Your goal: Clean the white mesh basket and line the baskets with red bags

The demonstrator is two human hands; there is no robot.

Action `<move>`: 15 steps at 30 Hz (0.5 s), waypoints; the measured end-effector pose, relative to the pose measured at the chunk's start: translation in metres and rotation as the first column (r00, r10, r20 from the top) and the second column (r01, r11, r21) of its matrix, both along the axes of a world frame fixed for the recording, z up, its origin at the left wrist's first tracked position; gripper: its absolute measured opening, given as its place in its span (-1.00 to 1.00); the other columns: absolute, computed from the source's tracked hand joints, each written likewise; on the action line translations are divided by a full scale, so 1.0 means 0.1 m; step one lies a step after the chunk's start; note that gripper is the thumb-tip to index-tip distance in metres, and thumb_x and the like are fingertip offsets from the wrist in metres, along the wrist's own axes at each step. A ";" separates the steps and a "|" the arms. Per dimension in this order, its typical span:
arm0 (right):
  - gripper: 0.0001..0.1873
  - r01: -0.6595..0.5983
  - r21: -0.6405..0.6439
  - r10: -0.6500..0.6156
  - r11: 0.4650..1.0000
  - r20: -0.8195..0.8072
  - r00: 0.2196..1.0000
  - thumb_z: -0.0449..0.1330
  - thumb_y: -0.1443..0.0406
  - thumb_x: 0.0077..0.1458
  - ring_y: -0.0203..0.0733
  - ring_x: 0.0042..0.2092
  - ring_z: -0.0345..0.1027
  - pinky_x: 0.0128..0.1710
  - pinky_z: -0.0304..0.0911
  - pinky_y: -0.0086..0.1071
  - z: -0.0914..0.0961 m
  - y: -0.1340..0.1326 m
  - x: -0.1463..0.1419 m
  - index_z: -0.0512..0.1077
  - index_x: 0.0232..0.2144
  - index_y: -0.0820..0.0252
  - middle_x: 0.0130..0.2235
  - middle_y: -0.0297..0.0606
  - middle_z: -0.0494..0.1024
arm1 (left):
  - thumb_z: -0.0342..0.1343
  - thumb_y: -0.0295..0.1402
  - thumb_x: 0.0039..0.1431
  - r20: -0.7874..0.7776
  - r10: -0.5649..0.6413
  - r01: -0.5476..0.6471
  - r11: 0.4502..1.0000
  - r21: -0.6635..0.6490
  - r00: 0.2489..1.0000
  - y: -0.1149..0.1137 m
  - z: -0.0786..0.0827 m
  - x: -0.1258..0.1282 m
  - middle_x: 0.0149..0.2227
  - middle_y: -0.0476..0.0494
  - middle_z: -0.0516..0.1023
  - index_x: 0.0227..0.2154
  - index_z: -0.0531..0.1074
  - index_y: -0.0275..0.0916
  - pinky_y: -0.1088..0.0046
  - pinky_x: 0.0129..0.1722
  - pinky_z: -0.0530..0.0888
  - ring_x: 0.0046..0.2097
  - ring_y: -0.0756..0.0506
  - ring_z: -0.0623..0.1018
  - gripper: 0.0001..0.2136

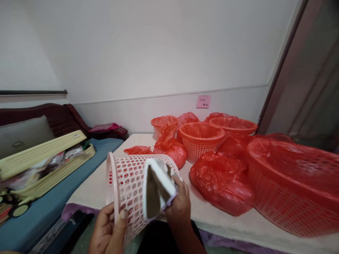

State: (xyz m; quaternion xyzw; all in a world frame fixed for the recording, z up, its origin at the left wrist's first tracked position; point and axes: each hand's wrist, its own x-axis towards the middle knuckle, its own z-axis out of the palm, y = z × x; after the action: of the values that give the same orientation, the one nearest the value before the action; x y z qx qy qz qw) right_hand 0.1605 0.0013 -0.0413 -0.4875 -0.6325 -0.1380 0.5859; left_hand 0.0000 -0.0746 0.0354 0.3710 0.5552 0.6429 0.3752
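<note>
A pale pink plastic basket [132,180] with round holes lies tipped on its side in front of me, its mouth toward the left. My left hand [109,227] grips the basket's rim, thumb on the outer wall. In my right hand [180,203] is a white cardboard box [157,187], brown inside, with an open end facing me and a purple strip along its edge. The box overlaps the basket's side, and I cannot tell whether they touch. Behind the basket sits a knotted red plastic bag [173,153].
Red baskets [201,141] lined with red bags stand on the cloth-covered table [90,183]. Another filled red bag [222,181] sits before a large red basket [293,190] at right. A cream open case [45,155] lies on the blue surface at left. A pink note [203,102] is on the wall.
</note>
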 end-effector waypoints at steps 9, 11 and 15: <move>-0.57 -0.091 -0.227 0.063 0.970 -0.128 0.990 0.01 0.48 -0.02 0.11 -0.04 0.27 -0.09 0.28 0.03 -0.07 -0.07 -0.04 0.48 -0.12 0.16 -0.15 -0.07 0.44 | 0.28 -0.08 -0.01 0.190 -0.070 0.090 0.991 -0.099 0.979 0.19 0.00 0.01 -0.28 0.00 0.61 -0.15 0.35 -0.11 0.42 -0.32 0.54 -0.25 -0.12 0.62 -0.60; -0.68 -0.118 -0.183 0.090 0.976 -0.156 0.984 0.04 0.44 0.06 0.10 -0.06 0.30 -0.12 0.29 0.01 -0.11 -0.25 -0.43 0.47 -0.17 0.12 -0.08 -0.04 0.45 | 0.24 -0.12 0.02 0.184 -0.043 0.069 0.988 -0.138 0.982 0.28 0.10 0.06 -0.32 0.01 0.61 -0.15 0.37 -0.12 0.43 -0.37 0.52 -0.31 -0.10 0.61 -0.64; -0.72 -0.110 -0.121 0.042 0.986 -0.464 0.885 0.03 0.35 0.12 0.02 -0.23 0.40 -0.26 0.36 -0.12 -0.30 -0.44 -0.92 0.37 -0.11 0.08 -0.27 -0.13 0.49 | 0.21 -0.20 0.03 0.084 0.029 -0.014 0.985 -0.174 0.996 0.40 0.28 0.08 -0.39 -0.02 0.60 -0.22 0.45 -0.20 0.44 -0.39 0.52 -0.34 -0.11 0.60 -0.73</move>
State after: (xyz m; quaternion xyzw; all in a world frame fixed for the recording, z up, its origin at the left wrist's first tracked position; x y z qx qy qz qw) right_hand 0.0690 -0.0425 -0.0713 -0.5221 -0.5027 0.0505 0.6871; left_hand 0.0075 -0.0349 0.0637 0.3028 0.5963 0.6117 0.4226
